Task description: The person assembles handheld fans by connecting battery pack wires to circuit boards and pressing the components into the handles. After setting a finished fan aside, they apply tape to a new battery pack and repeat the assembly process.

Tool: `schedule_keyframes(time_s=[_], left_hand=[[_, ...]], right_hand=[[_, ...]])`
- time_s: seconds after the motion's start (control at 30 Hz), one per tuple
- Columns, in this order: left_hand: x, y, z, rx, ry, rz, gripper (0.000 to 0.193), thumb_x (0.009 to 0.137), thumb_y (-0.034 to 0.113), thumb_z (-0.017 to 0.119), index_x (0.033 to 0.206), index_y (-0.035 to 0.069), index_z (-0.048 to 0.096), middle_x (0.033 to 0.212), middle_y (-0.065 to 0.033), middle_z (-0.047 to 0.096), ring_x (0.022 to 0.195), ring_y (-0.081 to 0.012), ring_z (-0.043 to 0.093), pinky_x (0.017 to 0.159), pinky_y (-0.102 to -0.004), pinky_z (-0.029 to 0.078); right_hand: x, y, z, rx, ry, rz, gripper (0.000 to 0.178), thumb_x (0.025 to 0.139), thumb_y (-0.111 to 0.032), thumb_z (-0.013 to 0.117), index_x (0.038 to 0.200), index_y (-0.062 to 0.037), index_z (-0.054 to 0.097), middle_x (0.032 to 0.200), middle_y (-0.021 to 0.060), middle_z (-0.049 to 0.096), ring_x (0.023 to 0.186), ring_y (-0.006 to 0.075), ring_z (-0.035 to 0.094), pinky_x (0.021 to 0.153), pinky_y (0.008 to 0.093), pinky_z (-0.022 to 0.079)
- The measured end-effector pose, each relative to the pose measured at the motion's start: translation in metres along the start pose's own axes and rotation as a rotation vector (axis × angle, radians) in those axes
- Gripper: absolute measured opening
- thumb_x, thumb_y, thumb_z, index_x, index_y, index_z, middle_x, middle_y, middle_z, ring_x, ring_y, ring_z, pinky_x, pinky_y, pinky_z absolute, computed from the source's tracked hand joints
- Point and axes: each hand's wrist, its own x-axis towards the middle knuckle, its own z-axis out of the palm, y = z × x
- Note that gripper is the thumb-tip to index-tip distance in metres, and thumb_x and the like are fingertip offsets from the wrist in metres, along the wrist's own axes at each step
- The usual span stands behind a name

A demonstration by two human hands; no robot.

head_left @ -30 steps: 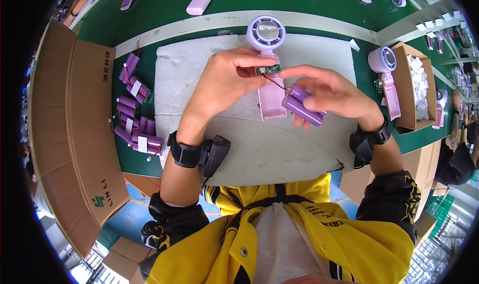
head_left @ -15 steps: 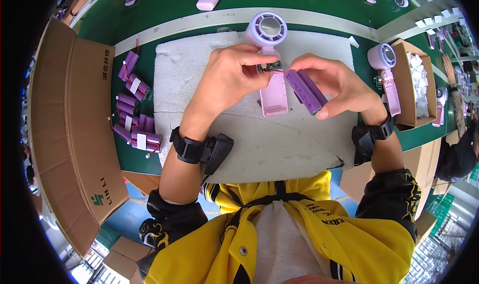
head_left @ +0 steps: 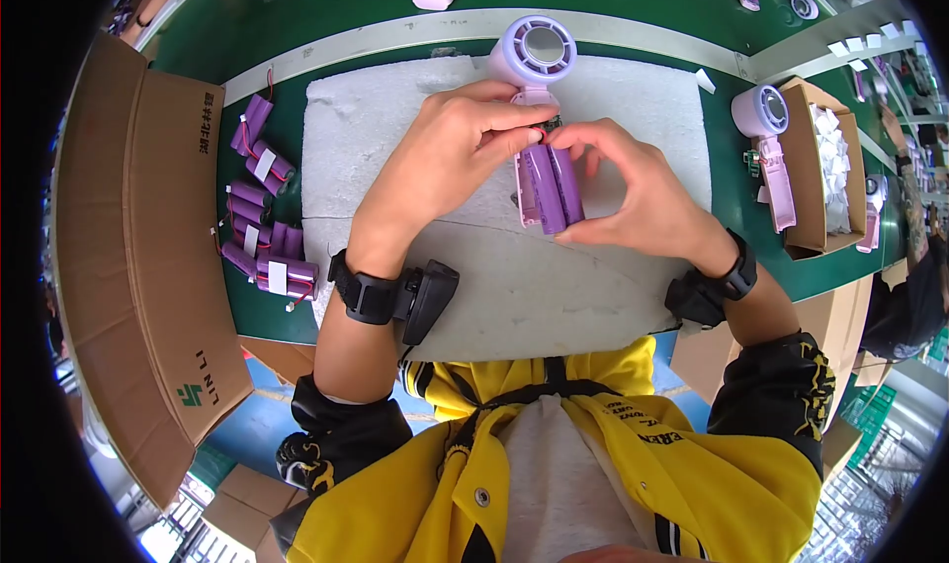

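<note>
In the head view, a purple two-cell battery pack (head_left: 552,189) is held over the pink handle shell (head_left: 526,193) of a handheld fan (head_left: 540,51), on the foam mat (head_left: 376,93) in the middle of the desk (head_left: 346,17). Whether it is fully seated cannot be told. The step in hand appears to be the laying of the pack into the shell; it is probably best done with the pack squared to the walls, pressed evenly from both ends, and the wire (head_left: 541,132) kept from being trapped.

By the right hand (head_left: 645,189), the pack is spanned lengthwise, forefinger at the upper end and thumb at the lower, the palm well apart from it. By the left hand (head_left: 447,150), the small circuit board (head_left: 554,124) seems to be pinched narrowly between thumb and forefinger.
</note>
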Motion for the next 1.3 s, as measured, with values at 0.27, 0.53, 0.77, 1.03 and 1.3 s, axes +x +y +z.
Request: schedule_keyframes(time_s=[0.27,0.53,0.77,1.03,1.3], left_hand=[[0.000,0.000,0.001,0.011,0.004,0.027,0.024,0.085,0.005,0.067,0.109,0.003,0.070,0.096,-0.0175,0.067,0.081,-0.0345,0.066,0.070,-0.0370,0.053],[0.000,0.003,0.000,0.024,-0.008,0.028,0.024,0.086,0.004,0.066,0.110,0.003,0.069,0.098,-0.0179,0.066,0.084,-0.0348,0.067,0.071,-0.0371,0.053],[-0.001,0.003,-0.002,0.008,-0.014,0.015,0.025,0.087,0.004,0.065,0.111,0.004,0.069,0.102,-0.0178,0.066,0.085,-0.0347,0.067,0.071,-0.0369,0.054],[-0.003,-0.010,-0.001,-0.107,-0.053,-0.075,0.036,0.080,0.006,0.074,0.116,0.008,0.070,0.109,-0.0142,0.067,0.088,-0.0264,0.068,0.073,-0.0328,0.054],[0.001,-0.008,-0.002,-0.370,-0.132,-0.236,0.049,0.071,0.000,0.081,0.118,0.002,0.068,0.113,-0.0079,0.062,0.092,-0.0170,0.065,0.080,-0.0288,0.055]], right_hand=[[-0.002,-0.004,0.012,-0.274,0.130,-0.239,0.070,0.062,-0.012,0.088,0.123,-0.0019,0.055,0.124,0.0120,0.056,0.109,0.0284,0.058,0.089,0.0377,0.053],[-0.006,-0.007,0.017,-0.275,0.194,-0.220,0.059,0.064,-0.008,0.086,0.117,-0.0008,0.059,0.128,0.0140,0.054,0.107,0.0295,0.061,0.090,0.0367,0.055],[-0.004,-0.005,0.018,-0.308,0.241,-0.241,0.048,0.064,-0.005,0.085,0.104,-0.0017,0.059,0.128,0.0140,0.054,0.102,0.0281,0.063,0.084,0.0355,0.056],[0.000,-0.006,0.023,-0.174,0.236,-0.111,0.046,0.063,-0.005,0.086,0.097,-0.0040,0.056,0.123,0.0120,0.051,0.098,0.0257,0.059,0.081,0.0335,0.053],[0.011,-0.003,0.025,-0.057,0.269,-0.045,0.057,0.062,-0.008,0.087,0.110,-0.0058,0.056,0.119,0.0093,0.049,0.095,0.0225,0.055,0.079,0.0317,0.048]])
